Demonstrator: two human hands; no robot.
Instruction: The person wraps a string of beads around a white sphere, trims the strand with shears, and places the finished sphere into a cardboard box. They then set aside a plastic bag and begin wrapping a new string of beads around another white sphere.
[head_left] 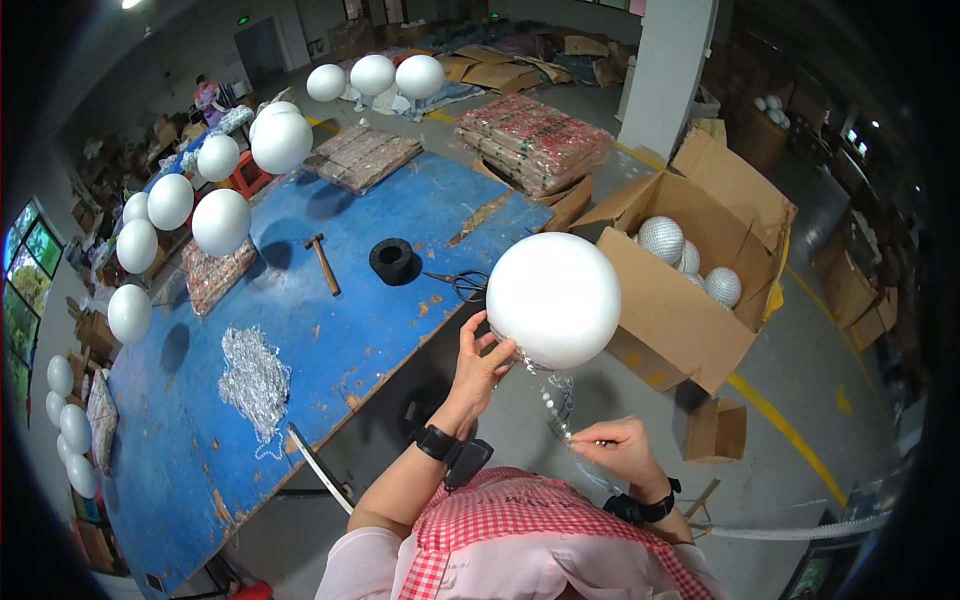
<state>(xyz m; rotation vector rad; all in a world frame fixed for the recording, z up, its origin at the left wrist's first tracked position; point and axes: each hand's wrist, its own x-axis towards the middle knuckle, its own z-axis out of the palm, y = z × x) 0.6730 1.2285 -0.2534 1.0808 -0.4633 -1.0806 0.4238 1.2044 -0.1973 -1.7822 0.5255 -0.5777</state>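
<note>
A large smooth white ball [553,300] is up in front of me, beyond the blue table's near edge. My left hand [482,368] grips its lower left side, thumb and fingers pressed against it. From the underside of the ball hangs a loose strand of silver sequin trim [556,402]. Lower and to the right, my right hand [622,452] is closed in a pinch on that strand. A pile of similar silver trim [254,378] lies on the table at the left. Black-handled scissors [466,286] rest at the table's edge, partly behind the ball.
On the blue table [390,330] lie a hammer [322,264] and a black tape roll [394,261]. White balls [220,222] stand above its far and left sides. An open cardboard box [670,310] with silver-covered balls [661,240] stands right, near a pillar [668,75].
</note>
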